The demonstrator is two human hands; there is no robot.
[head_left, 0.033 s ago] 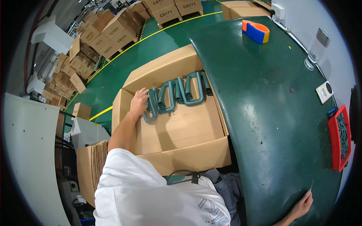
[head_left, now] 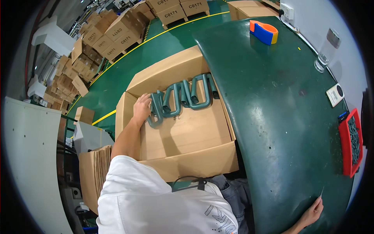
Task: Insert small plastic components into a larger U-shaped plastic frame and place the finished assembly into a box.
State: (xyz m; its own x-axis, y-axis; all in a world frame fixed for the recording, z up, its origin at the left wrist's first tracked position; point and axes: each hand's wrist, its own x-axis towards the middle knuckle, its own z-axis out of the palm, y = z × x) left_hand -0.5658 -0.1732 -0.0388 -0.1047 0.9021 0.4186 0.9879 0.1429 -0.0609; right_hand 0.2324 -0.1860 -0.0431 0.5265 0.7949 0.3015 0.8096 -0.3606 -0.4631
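Observation:
My left hand [head_left: 142, 108] is inside an open cardboard box [head_left: 191, 165], its fingers closed at the end of the leftmost green bent tube [head_left: 156, 120]. Several U-shaped tubes of the same dark green [head_left: 202, 104] stand in a row along the box's far side, overlapping one another. Cardboard lines the bottom below them. At the lower right, my right hand [head_left: 313, 212] rests over the green table, thumb and finger pinching a thin, pointed sliver [head_left: 321, 192] too small to name.
The green-topped table [head_left: 284, 117] borders the box on the right. On it are a blue-and-orange tape dispenser [head_left: 264, 32], a clear bottle [head_left: 322, 60], a white device [head_left: 335, 95] and a red bin [head_left: 343, 140] of small dark parts. Flattened cartons [head_left: 93, 171] stand left; stacked boxes [head_left: 124, 33] lie beyond.
My left hand has shifted very slightly to the left and down at the tube's end. The right hand stays where it was.

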